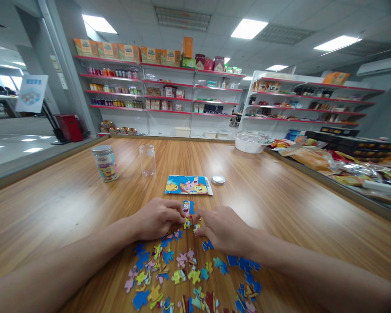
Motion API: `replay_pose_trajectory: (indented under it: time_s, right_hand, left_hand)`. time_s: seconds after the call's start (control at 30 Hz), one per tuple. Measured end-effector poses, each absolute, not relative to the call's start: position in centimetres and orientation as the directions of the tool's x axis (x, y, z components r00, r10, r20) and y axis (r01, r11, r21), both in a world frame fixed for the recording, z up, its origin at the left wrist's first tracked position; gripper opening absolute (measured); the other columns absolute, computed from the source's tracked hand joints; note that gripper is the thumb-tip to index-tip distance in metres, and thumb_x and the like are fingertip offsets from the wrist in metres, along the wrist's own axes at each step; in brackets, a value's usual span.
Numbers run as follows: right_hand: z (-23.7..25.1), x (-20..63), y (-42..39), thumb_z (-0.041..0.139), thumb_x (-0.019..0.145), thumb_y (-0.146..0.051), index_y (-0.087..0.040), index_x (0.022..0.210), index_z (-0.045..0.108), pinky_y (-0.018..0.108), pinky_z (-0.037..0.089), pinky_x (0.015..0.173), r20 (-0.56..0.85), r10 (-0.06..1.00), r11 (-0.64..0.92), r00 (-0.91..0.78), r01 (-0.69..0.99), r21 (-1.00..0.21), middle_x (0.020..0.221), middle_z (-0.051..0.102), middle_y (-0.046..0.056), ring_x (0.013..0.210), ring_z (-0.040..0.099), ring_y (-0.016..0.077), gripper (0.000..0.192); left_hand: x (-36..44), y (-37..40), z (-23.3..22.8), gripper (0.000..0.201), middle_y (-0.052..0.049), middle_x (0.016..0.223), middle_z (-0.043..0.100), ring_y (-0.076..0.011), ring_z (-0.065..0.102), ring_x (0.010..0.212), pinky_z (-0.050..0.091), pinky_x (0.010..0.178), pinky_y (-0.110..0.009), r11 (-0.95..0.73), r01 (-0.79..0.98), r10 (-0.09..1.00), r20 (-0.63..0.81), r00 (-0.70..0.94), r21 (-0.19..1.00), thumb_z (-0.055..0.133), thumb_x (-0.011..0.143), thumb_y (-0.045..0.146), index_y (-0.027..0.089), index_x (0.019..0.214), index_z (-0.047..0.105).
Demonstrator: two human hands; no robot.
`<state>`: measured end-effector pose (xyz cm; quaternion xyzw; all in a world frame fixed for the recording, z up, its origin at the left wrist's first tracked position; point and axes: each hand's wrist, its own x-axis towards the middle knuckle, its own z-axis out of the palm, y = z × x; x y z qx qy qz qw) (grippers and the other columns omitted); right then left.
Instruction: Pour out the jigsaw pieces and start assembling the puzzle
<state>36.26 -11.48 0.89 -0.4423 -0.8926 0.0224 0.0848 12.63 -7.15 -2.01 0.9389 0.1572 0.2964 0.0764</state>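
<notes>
Left hand (159, 218) fingers curled, tips pinching the joined puzzle pieces (188, 208). Right hand (222, 229) fingers bent, tips on the same pieces from the other side. Pieces sit on the wooden table (68, 204), centre, just in front of the picture card (188, 185). Loose pieces (182, 271) scattered nearer, between the forearms. Beyond: 1 lid (218, 180), 1 clear jar (147, 159), 1 labelled jar (105, 162), label text unreadable. Room: shop shelves (169, 93), ceiling panels lit.
</notes>
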Motion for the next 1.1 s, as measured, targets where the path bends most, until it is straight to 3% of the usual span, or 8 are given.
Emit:
replay_pose_trajectory:
  time_s: [0.4, 0.57, 0.87, 1.1]
  right_hand:
    - [-0.1, 36.3, -10.8, 0.06, 0.092, -0.032, -0.024, 0.11, 0.065, 0.027, 0.02, 0.054, 0.174, 0.776, 0.625, -0.607, 0.776, -0.085, 0.082, 0.075, 0.005, 0.069, 0.068, 0.02, 0.021]
    - [-0.4, 36.3, -10.8, 0.061, 0.091, -0.034, -0.021, 0.1, 0.068, 0.028, 0.023, 0.053, 0.23, 0.798, 0.581, -0.557, 0.812, -0.051, 0.079, 0.075, 0.006, 0.067, 0.067, 0.0204, 0.018]
    - [-0.7, 36.5, -10.5, 0.058, 0.091, -0.027, -0.025, 0.089, 0.078, 0.024, 0.038, 0.059, 0.3, 0.742, 0.665, -0.6, 0.716, -0.213, 0.073, 0.075, 0.001, 0.062, 0.064, 0.0124, 0.02]
    - [-0.7, 36.5, -10.5, 0.064, 0.088, -0.031, -0.025, 0.092, 0.078, 0.024, 0.038, 0.06, 0.322, 0.789, 0.598, -0.523, 0.773, -0.211, 0.075, 0.075, 0.003, 0.065, 0.064, 0.0141, 0.016]
  left_hand:
    - [12.8, -7.3, -1.8, 0.025, -0.008, 0.094, 0.073, -0.0172, 0.072, 0.085, 0.057, 0.074, -0.023, -0.941, 0.247, 0.335, 0.534, 0.777, 0.23, 0.052, 0.088, 0.009, 0.015, 0.089, 0.076]
    - [12.7, -7.2, -1.9, 0.024, -0.008, 0.093, 0.074, -0.0172, 0.072, 0.084, 0.057, 0.073, -0.023, -0.939, 0.252, 0.341, 0.535, 0.773, 0.233, 0.053, 0.089, 0.01, 0.015, 0.089, 0.076]
    - [12.7, -7.3, -1.8, 0.025, -0.008, 0.093, 0.073, -0.0173, 0.072, 0.084, 0.058, 0.074, -0.024, -0.936, 0.257, 0.347, 0.521, 0.78, 0.239, 0.052, 0.09, 0.012, 0.016, 0.09, 0.076]
    - [12.7, -7.3, -1.9, 0.024, -0.007, 0.094, 0.073, -0.0157, 0.072, 0.085, 0.057, 0.074, -0.022, -0.935, 0.267, 0.352, 0.518, 0.779, 0.233, 0.052, 0.09, 0.013, 0.018, 0.091, 0.076]
